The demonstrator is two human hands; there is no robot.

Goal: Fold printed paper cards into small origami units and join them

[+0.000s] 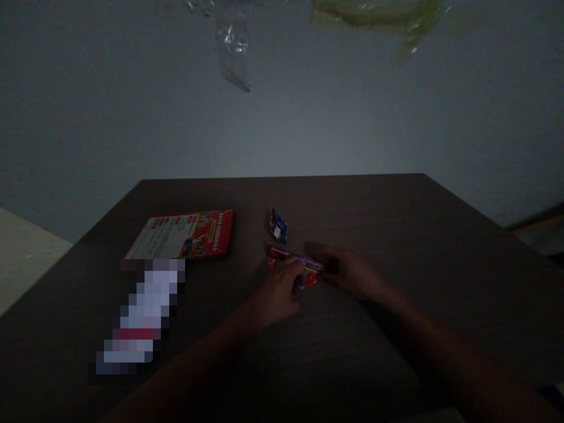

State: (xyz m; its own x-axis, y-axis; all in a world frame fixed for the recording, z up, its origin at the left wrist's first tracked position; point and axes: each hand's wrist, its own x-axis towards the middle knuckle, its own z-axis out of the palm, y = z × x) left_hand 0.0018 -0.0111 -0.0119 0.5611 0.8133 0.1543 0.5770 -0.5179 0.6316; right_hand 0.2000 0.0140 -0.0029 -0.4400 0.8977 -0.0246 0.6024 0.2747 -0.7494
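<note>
A red and purple wrapper is held between both hands above the dark table. My left hand is closed on its left and middle part, with the fingers over the front. At the right end, my right hand pinches the wrapper between thumb and fingers. Just beyond them a small blue and white wrapper piece lies on the table. Whatever is inside the held wrapper is hidden.
A flat red and white box with printed text lies on the left of the table. Nearer stands or lies a blurred-out pale object. Behind is a grey wall with clear and yellowish tape.
</note>
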